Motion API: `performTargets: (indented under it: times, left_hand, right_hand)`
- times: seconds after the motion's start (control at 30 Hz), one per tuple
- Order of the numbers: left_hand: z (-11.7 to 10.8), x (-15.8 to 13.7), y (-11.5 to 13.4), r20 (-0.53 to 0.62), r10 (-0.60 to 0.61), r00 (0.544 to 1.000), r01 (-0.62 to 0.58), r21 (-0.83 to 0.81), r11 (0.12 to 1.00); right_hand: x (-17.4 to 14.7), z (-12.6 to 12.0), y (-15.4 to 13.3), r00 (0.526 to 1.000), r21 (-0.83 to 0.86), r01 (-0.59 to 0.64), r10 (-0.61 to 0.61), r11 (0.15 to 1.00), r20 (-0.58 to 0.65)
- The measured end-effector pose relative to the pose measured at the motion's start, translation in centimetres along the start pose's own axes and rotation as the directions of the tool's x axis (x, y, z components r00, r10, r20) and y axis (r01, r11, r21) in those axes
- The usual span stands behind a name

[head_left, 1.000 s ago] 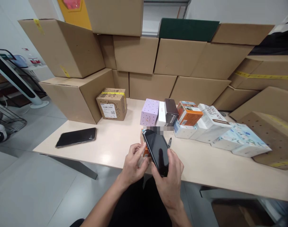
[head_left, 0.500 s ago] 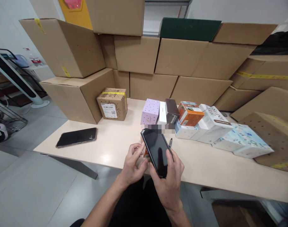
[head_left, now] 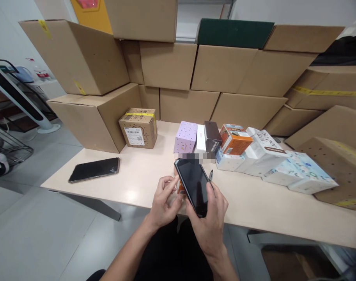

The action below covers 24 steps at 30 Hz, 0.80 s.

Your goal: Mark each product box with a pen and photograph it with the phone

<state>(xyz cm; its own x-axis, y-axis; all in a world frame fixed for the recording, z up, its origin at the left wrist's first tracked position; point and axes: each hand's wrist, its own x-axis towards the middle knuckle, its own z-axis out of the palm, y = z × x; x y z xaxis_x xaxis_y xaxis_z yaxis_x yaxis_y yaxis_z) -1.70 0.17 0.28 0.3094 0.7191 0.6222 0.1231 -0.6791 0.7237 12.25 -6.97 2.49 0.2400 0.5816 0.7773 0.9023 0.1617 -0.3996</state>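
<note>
My right hand [head_left: 208,218] is wrapped around a black handheld device [head_left: 193,183] that looks like a smartphone, its dark screen facing up and its body tilted. My left hand [head_left: 165,201] is closed on a small orange box [head_left: 180,188], mostly hidden beneath the device. A dark pen-like object [head_left: 211,175] lies on the table just past the device's right edge. Beyond the device stand a lilac dotted box [head_left: 185,137], a narrow white box [head_left: 200,139] and a dark brown box [head_left: 213,137].
Another smartphone [head_left: 94,170] lies at the table's left. A small taped carton [head_left: 139,128] stands behind it. An orange box [head_left: 235,139], white boxes [head_left: 264,149] and pale blue floral boxes [head_left: 310,171] line the right. Large cartons [head_left: 189,105] are stacked along the back.
The view has shifted very slightly. Both hands keep their grip, and a little more of the orange box shows under the device.
</note>
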Motion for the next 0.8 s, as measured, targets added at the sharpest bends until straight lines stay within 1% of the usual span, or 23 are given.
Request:
performTargets:
  times: [0.17, 0.3, 0.4, 0.5, 0.6, 0.7, 0.8]
  left_hand:
    - [0.0, 0.0, 0.1, -0.015, 0.016, 1.0, -0.015, 0.01, 1.0]
    - [0.0, 0.1, 0.1, -0.019, -0.011, 1.0, 0.012, 0.033, 0.999]
    - [0.1, 0.1, 0.2, 0.001, -0.03, 1.0, 0.03, 0.074, 0.997]
    - [0.2, 0.0, 0.2, 0.039, -0.038, 0.999, 0.032, 0.146, 0.989]
    - [0.4, 0.0, 0.1, 0.07, -0.036, 0.997, 0.02, 0.224, 0.974]
    - [0.5, 0.0, 0.1, 0.082, -0.031, 0.996, 0.007, 0.282, 0.959]
    - [0.6, 0.1, 0.1, 0.074, 0.0, 0.997, -0.026, 0.342, 0.939]
  right_hand:
    - [0.1, -0.1, 0.3, 1.0, -0.005, -0.006, 0.006, 1.0, -0.01]
    - [-0.1, -0.3, 0.9, 1.0, -0.005, -0.018, 0.018, 1.0, -0.003]
    - [-0.4, -1.0, 1.9, 0.999, -0.028, -0.034, 0.034, 0.999, -0.009]
    - [-0.8, -2.3, 3.8, 0.998, -0.106, -0.066, 0.063, 0.992, -0.028]
    - [-1.4, -4.4, 6.5, 0.994, -0.235, -0.11, 0.108, 0.966, -0.02]
    - [-2.3, -6.7, 9.5, 0.993, -0.359, -0.114, 0.122, 0.926, -0.002]
    - [-3.2, -8.6, 12.3, 0.984, -0.485, -0.16, 0.176, 0.86, -0.012]
